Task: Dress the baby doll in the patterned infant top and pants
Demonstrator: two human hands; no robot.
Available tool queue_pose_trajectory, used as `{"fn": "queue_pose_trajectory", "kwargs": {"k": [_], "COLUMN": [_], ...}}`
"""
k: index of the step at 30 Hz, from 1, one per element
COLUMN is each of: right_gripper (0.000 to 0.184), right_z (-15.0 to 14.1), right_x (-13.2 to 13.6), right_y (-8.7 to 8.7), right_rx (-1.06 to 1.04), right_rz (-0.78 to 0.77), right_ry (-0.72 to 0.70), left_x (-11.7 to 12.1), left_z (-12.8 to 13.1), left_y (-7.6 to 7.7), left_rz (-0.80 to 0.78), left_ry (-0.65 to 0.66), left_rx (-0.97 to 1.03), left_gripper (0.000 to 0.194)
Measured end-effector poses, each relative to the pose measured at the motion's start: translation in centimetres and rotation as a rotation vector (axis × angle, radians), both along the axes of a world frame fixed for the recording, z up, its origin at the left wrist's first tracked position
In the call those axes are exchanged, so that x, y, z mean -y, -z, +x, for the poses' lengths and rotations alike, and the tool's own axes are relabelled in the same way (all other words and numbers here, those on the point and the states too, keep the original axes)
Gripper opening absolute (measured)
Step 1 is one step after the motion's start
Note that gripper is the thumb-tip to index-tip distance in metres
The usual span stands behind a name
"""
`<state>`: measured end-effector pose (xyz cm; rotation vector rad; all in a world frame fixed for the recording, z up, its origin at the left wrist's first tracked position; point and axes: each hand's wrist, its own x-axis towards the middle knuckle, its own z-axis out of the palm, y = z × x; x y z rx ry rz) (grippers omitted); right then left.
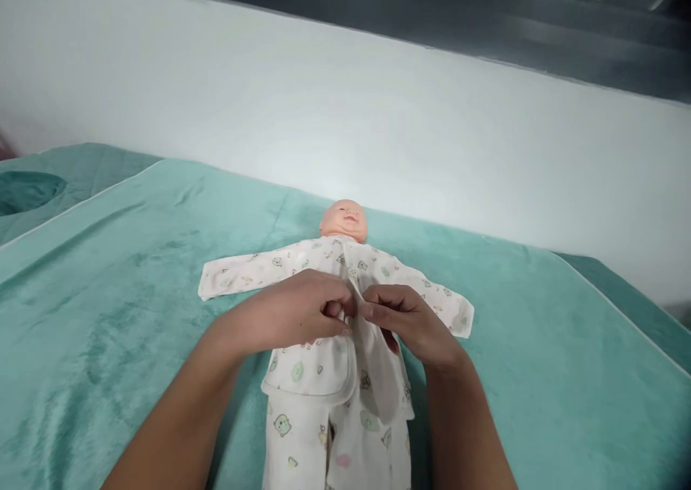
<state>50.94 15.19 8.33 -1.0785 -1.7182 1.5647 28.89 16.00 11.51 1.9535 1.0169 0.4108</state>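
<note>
A baby doll [344, 220] lies on its back, dressed in a white printed top [307, 371] and matching trousers [296, 439]. Its sleeves stretch out to both sides. My left hand [307, 306] is closed on the top's left front edge at the chest, thumb and fingers pinched together. On the other front edge, my right hand [407, 321] pinches the cloth, lifting that panel a little. The two front edges are apart below my hands, with the right panel turned so its plain inside shows. Any fastener between my fingertips is hidden.
Under the doll spreads a teal cloth [134, 281] with light edge seams. Behind it rises a white wall [345, 116] with a dark band [378, 8] above. A darker teal rounded piece [29, 191] lies at the far left.
</note>
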Motion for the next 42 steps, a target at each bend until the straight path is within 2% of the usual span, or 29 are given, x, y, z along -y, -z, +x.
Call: {"fn": "queue_pose_trajectory", "kwargs": {"k": [2, 3, 8, 10, 15, 21, 26, 33, 35, 39, 42], "right_gripper": [0.038, 0.038, 0.038, 0.036, 0.037, 0.037, 0.037, 0.038, 0.035, 0.016, 0.019], "right_z": [0.0, 0.0, -0.8, -1.2, -1.5, -1.3, -1.3, -1.1, -1.0, -0.8, -1.2], "right_x": [0.0, 0.1, 0.1, 0.2, 0.3, 0.2, 0.2, 0.2, 0.1, 0.0, 0.3], "right_y": [0.2, 0.3, 0.7, 0.7, 0.7, 0.3, 0.2, -0.1, -0.2, -0.2, -0.2], "right_rx": [-0.01, -0.018, -0.18, -0.203, -0.177, -0.11, -0.11, -0.206, -0.232, -0.23, -0.159], "right_rz": [0.004, 0.006, 0.103, 0.134, 0.11, 0.114, 0.112, 0.013, 0.028, 0.063, 0.109], "right_ry": [-0.001, 0.002, 0.132, 0.133, 0.115, 0.1, 0.062, -0.004, -0.019, -0.04, 0.007], "left_x": [0.2, 0.2, -0.1, -0.2, -0.5, -0.8, -0.9, -0.8, -0.8, -0.8, -0.8], "left_z": [0.1, 0.1, -0.2, -0.3, 0.0, 0.3, 0.4, 0.3, 0.2, 0.2, 0.1], "left_y": [0.0, -0.1, -0.4, -0.4, 0.0, 0.7, 1.0, 0.6, 0.6, 0.5, 0.5], "left_rz": [0.089, 0.079, -0.242, -0.317, -0.438, -0.462, -0.463, -0.441, -0.436, -0.435, -0.436], "left_ry": [-0.01, -0.006, -0.018, -0.035, -0.013, -0.034, -0.015, -0.008, -0.001, 0.003, 0.012], "left_rx": [0.013, 0.041, 0.3, 0.418, 0.542, 0.645, 0.663, 0.623, 0.616, 0.599, 0.571], "left_gripper": [0.012, 0.01, 0.01, 0.013, 0.009, 0.015, 0.012, 0.009, 0.01, 0.01, 0.01]}}
